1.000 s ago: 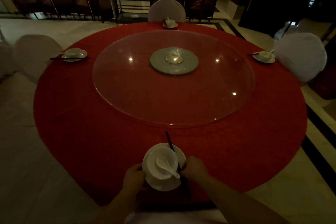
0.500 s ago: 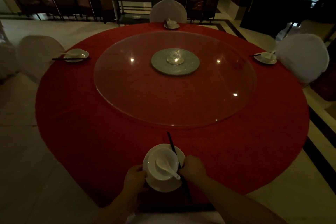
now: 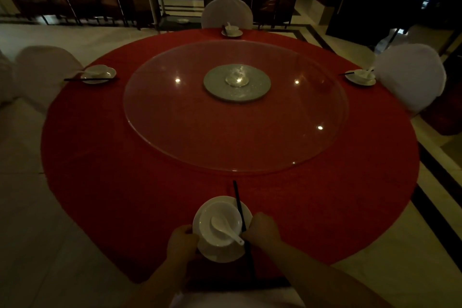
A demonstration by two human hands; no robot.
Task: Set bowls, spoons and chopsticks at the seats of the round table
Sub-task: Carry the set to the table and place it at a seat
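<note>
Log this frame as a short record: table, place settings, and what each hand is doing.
table: round table, red cloth, glass turntable in the middle
other settings: far setting, left setting, right setting
near setting: spoon in bowl on plate; chopsticks across the plate's right rim
left hand: grip on the plate's left rim
right hand: fingers curled on the chopsticks at the plate's right rim
lighting: dim, finger detail unclear
</note>
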